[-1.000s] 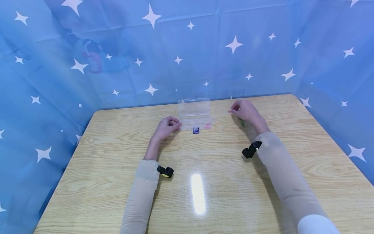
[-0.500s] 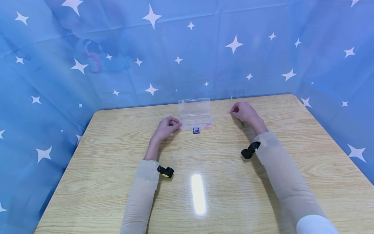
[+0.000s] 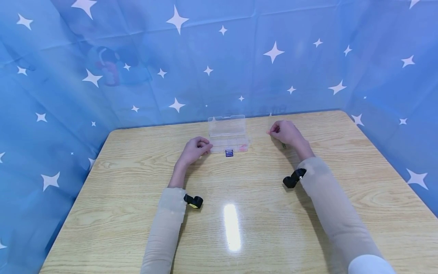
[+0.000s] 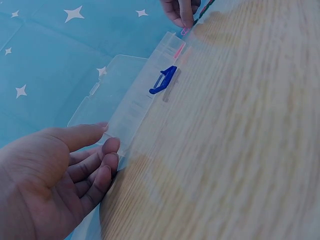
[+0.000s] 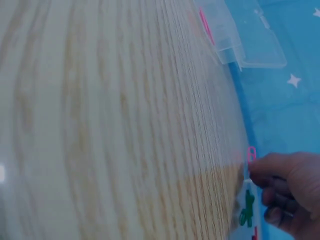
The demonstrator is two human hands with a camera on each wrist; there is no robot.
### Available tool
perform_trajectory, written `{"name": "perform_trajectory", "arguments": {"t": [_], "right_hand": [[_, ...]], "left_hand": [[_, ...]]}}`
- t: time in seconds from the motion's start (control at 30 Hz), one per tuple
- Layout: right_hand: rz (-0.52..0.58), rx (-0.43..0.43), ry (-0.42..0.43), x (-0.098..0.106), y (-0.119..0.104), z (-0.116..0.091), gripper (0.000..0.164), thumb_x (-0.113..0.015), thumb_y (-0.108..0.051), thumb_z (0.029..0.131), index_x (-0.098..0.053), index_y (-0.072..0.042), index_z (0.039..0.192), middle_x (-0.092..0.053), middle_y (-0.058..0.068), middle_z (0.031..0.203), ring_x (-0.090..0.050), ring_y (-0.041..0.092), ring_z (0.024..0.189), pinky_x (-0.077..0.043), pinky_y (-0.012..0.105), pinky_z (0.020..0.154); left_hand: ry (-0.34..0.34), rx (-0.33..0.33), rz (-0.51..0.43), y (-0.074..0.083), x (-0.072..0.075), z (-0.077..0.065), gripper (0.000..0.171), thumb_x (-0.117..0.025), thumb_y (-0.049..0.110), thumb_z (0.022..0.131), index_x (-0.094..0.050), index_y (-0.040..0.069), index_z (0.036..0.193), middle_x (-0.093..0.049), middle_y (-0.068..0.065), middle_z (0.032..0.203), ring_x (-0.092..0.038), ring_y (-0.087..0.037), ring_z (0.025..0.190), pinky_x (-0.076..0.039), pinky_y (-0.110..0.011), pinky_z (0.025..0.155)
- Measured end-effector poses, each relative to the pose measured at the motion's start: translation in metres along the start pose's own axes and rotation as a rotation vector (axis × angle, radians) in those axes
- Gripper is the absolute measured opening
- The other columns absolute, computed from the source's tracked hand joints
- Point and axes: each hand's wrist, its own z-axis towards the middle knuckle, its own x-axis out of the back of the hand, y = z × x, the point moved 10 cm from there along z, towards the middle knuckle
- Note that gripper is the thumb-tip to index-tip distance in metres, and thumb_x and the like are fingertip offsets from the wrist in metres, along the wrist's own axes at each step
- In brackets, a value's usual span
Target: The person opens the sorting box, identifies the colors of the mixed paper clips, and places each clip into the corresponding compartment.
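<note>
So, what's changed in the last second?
The right hand has edged slightly down the head view, the pink clip in its pinch; nothing was visibly let go. The left hand stays at the box, whose lid remains open.

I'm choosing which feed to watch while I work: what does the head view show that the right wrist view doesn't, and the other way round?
Only the head view: the left hand at the box's end, the blue piece at the box's front, both sleeves and the black wrist cameras.

Only the right wrist view: a small red bit below the green piece, and the looped outline of the pink clip.

Both: the right hand pinching that clip, the green piece, the open clear box, the wooden table and the starry backdrop.
</note>
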Motion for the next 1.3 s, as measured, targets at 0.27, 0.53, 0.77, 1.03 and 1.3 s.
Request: {"name": "perform_trajectory", "arguments": {"t": [0.27,0.53,0.77,1.03,1.3], "right_hand": [[0.019,-0.002,0.023,0.002,-0.004,-0.004,0.016,-0.060,-0.013,0.101,-0.068,0.001,0.104,-0.067,0.017,0.099,-0.062,0.030,0.087,-0.049,0.046,0.077],[0.021,0.022,0.033,0.004,-0.019,-0.008,0.016,-0.060,-0.013,0.102,-0.070,0.000,0.105,-0.068,0.016,0.100,-0.063,0.028,0.088,-0.050,0.043,0.076],[0.017,0.071,0.062,0.008,-0.032,-0.012,0.016,-0.062,-0.013,0.101,-0.069,0.001,0.105,-0.069,0.016,0.098,-0.063,0.029,0.088,-0.051,0.045,0.076],[0.026,0.089,0.076,0.007,-0.047,-0.015,0.016,-0.063,-0.014,0.101,-0.071,0.000,0.104,-0.070,0.014,0.097,-0.064,0.028,0.087,-0.051,0.045,0.076],[0.014,0.138,0.085,0.005,-0.063,-0.018,0.015,-0.063,-0.013,0.100,-0.071,-0.001,0.104,-0.070,0.013,0.096,-0.065,0.027,0.086,-0.052,0.044,0.078]], "left_hand": [[-0.003,0.003,-0.009,-0.002,-0.001,0.000,0.030,-0.064,0.025,0.102,-0.062,0.000,0.119,-0.069,-0.010,0.092,-0.065,-0.023,0.084,-0.052,-0.033,0.074],[-0.005,-0.001,-0.005,-0.002,-0.001,0.000,0.032,-0.064,0.025,0.102,-0.061,-0.001,0.120,-0.069,-0.010,0.091,-0.065,-0.022,0.083,-0.051,-0.031,0.072],[-0.006,0.002,-0.008,-0.002,-0.001,0.000,0.031,-0.064,0.024,0.102,-0.062,-0.001,0.120,-0.069,-0.012,0.093,-0.066,-0.025,0.085,-0.052,-0.034,0.074],[-0.003,-0.005,0.000,0.000,0.000,0.000,0.031,-0.064,0.023,0.102,-0.062,-0.001,0.121,-0.069,-0.012,0.092,-0.065,-0.024,0.084,-0.051,-0.032,0.073],[-0.002,0.002,0.006,0.000,0.000,0.000,0.031,-0.064,0.024,0.102,-0.062,-0.001,0.121,-0.069,-0.012,0.093,-0.066,-0.025,0.086,-0.051,-0.033,0.074]]}}
